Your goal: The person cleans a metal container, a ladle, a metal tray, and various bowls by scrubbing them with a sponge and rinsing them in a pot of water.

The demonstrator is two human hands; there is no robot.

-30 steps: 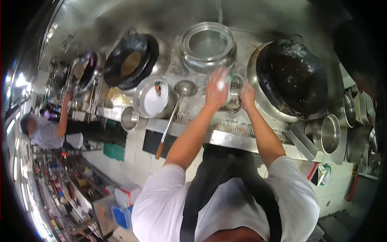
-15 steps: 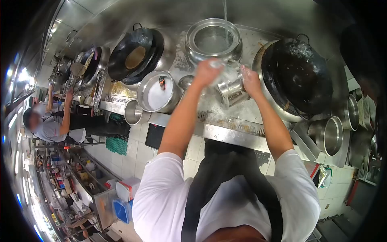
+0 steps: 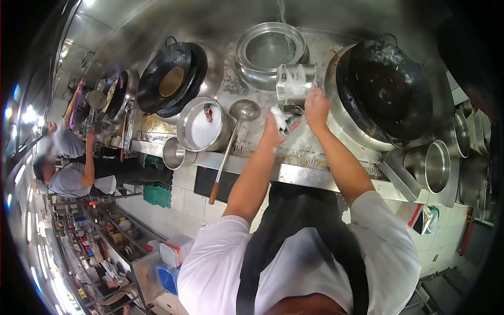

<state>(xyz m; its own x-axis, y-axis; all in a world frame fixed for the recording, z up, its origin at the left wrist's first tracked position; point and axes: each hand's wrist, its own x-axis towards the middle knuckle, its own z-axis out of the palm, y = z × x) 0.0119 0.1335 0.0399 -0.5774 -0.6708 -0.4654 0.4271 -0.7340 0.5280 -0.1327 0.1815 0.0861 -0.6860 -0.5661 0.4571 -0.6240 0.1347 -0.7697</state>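
A soapy metal cup-shaped pot (image 3: 295,83) is tilted over the steel stove top, its side streaked with white suds. My right hand (image 3: 317,107) is closed on it at its near right side. Below the pot, my left hand (image 3: 272,130) is closed round a foamy scrubbing cloth (image 3: 281,121) with white and green showing; its exact kind is hard to make out. A ladle (image 3: 244,110) with a wooden handle lies left of my left hand. Just behind the pot stands a round steel pot of water (image 3: 241,52), with water running into it.
A large black wok (image 3: 388,94) sits to the right, and stacked woks (image 3: 170,79) to the left. A steel pot of white suds (image 3: 202,128) and a small steel pot (image 3: 175,153) stand near the front edge. Co-workers (image 3: 68,173) are at the far left.
The soapy pot has moved up and left and turned. My left hand has dropped toward me, away from the pot, with the cloth. The ladle now shows in full.
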